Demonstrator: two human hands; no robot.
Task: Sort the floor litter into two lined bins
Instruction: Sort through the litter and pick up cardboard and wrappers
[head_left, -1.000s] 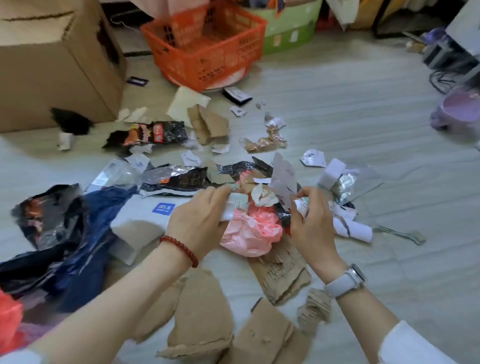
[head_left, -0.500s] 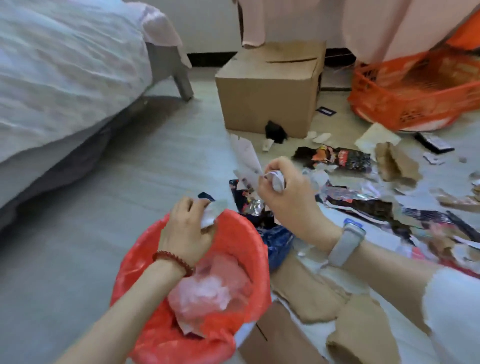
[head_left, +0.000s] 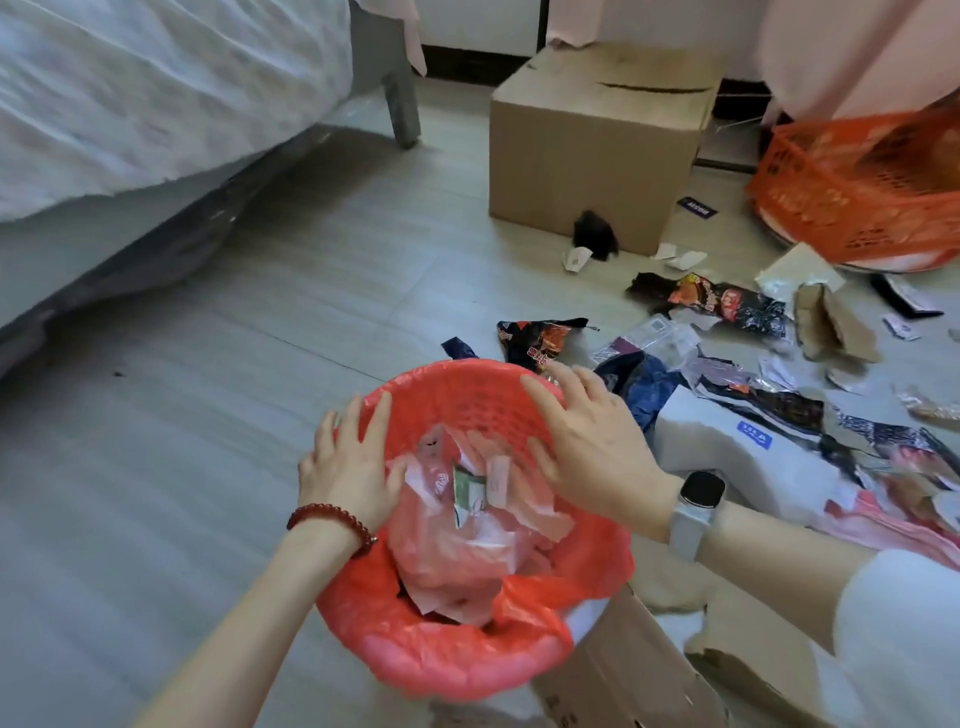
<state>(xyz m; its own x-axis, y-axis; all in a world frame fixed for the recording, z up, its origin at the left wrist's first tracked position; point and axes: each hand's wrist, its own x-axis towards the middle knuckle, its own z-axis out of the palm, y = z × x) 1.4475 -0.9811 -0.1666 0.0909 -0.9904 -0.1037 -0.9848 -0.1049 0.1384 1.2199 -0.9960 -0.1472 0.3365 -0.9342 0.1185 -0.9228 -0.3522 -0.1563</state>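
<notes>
A bin with a red plastic liner (head_left: 457, 660) stands on the floor in front of me. Inside it lie pink plastic and white paper scraps (head_left: 478, 499). My left hand (head_left: 348, 467) hovers over the bin's left rim, fingers spread and empty. My right hand (head_left: 587, 447) is spread over the right rim, also holding nothing. Floor litter (head_left: 727, 364) of snack wrappers, foil, torn paper and cardboard pieces spreads to the right of the bin.
A closed cardboard box (head_left: 597, 140) stands at the back. An orange crate (head_left: 862, 192) sits at the far right. A bed (head_left: 130, 104) fills the upper left. Torn cardboard (head_left: 639, 670) lies beside the bin's near right side.
Both hands held paper scraps over the bin half a second ago. They have let go, the scraps lie inside, and both hands are now spread above the rim.
</notes>
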